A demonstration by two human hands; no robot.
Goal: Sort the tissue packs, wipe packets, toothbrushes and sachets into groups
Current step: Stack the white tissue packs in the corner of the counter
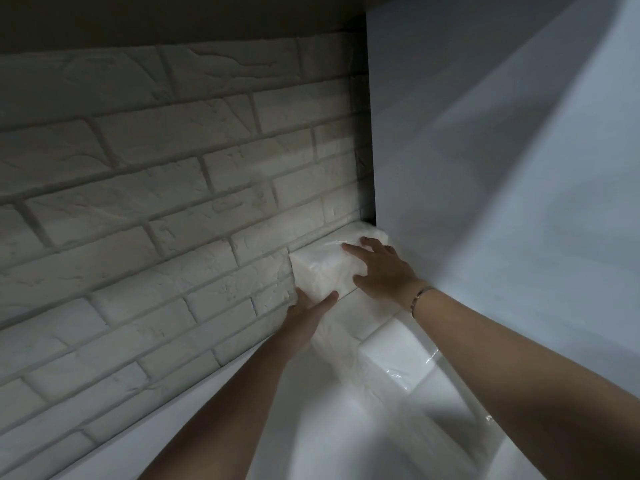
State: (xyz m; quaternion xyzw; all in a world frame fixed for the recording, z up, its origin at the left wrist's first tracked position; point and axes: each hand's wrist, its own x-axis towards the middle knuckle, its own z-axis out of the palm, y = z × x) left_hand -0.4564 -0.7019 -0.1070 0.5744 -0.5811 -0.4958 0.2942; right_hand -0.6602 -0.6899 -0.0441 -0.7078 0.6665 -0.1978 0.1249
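While both forearms reach forward from 6 o'clock into the corner, the hands close on a white tissue pack (322, 268) wrapped in clear film, which sits at about 4 o'clock from the frame's centre, tight in the angle where the white brick wall (145, 188) meets the plain white side panel (502, 168). The left hand (306, 315) comes in low along the wall, palm against the pack's near end, thumb pressed on its front lower edge and the other fingers hidden behind it. The right hand (382, 268) lies palm-down over the pack's top right end, fingers spread across the film and thumb hooked down the front face, so the pack is grasped between the two hands. A thin bracelet (420, 299) circles the right wrist. The pack rests on top of another white pack, and more film-wrapped tissue packs (394, 358) lie nearer, at 5 o'clock, on the white surface (263, 427), partly under the right forearm. No brand, label or print can be read on any wrapper; the light is dim
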